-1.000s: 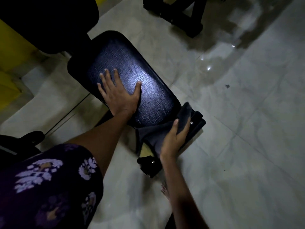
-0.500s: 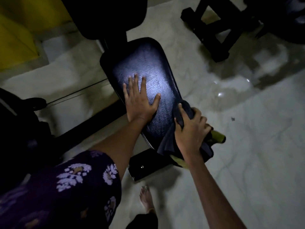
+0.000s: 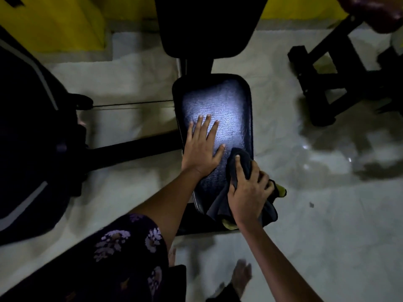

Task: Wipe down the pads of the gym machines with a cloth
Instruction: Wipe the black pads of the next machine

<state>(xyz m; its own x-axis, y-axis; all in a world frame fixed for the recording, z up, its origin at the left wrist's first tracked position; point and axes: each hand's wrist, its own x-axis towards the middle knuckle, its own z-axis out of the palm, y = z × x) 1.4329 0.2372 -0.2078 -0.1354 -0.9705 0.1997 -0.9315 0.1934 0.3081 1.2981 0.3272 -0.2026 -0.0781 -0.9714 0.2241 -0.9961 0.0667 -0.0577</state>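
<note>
Right hand [image 3: 246, 192] at the pad's [image 3: 218, 101] near right corner, fingers clenched on a dark cloth [image 3: 239, 160] bunched against the surface, tail hanging off the near edge. Left hand [image 3: 201, 149] lies flat mid-pad, fingers released and spread. Risk: the braced palm may shield its patch from wiping; the loose tail could snag under the pad.

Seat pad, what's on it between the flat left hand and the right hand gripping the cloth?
Nothing: in the head view only a narrow strip of bare seat pad separates the left hand from the right hand and its cloth.
</note>
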